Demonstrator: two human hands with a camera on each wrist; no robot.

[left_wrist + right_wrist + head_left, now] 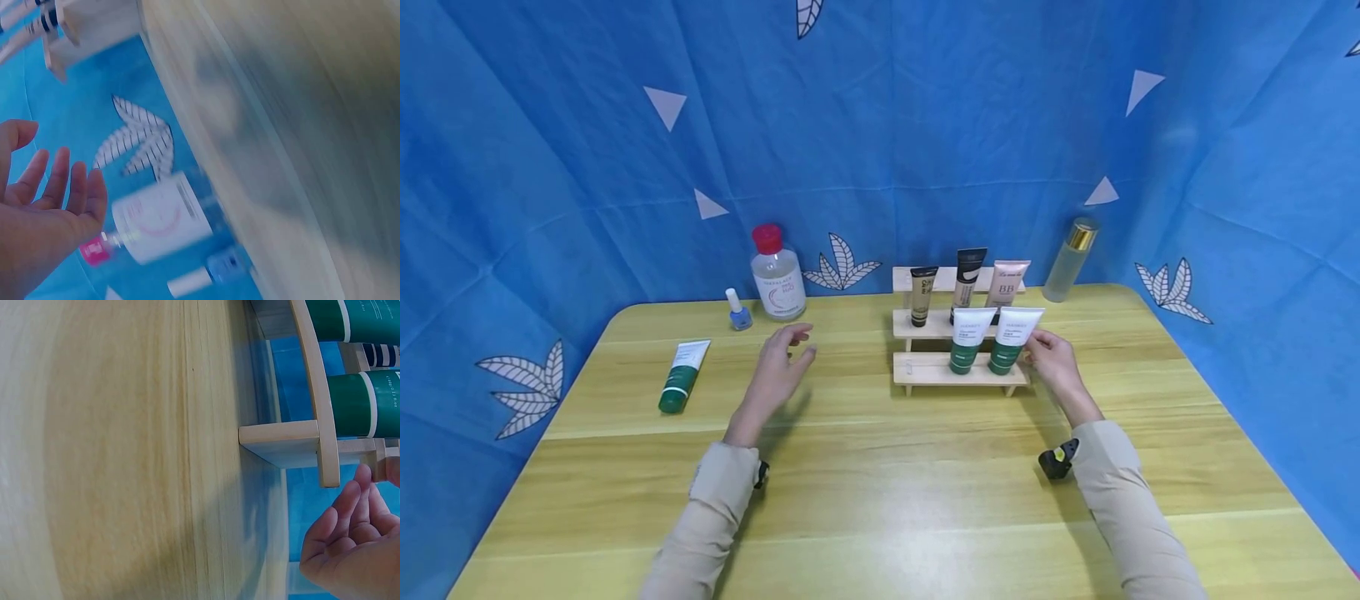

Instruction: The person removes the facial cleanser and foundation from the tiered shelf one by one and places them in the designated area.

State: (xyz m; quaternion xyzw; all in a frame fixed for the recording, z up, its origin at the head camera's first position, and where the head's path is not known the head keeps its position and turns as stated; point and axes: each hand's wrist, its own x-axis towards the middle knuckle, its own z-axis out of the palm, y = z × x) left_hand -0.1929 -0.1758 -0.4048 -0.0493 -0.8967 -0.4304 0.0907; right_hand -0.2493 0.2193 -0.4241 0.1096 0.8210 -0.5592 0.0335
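Both forearms (698, 527) outstretched, left hand (775, 369) loosely bent, right hand (1057, 365) at rack (922, 369).

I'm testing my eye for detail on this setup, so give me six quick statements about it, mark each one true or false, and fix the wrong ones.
1. Two white-and-green tubes stand on the lowest shelf of the wooden rack. True.
2. The red-capped bottle stands beside the small blue bottle. True.
3. The left hand grips the red-capped bottle. False: that hand holds nothing.
4. The right hand is at the right end of the wooden rack. True.
5. The gold-capped bottle stands left of the rack. False: it stands to the right.
6. The third white-and-green tube stands upright. False: it lies on its side.
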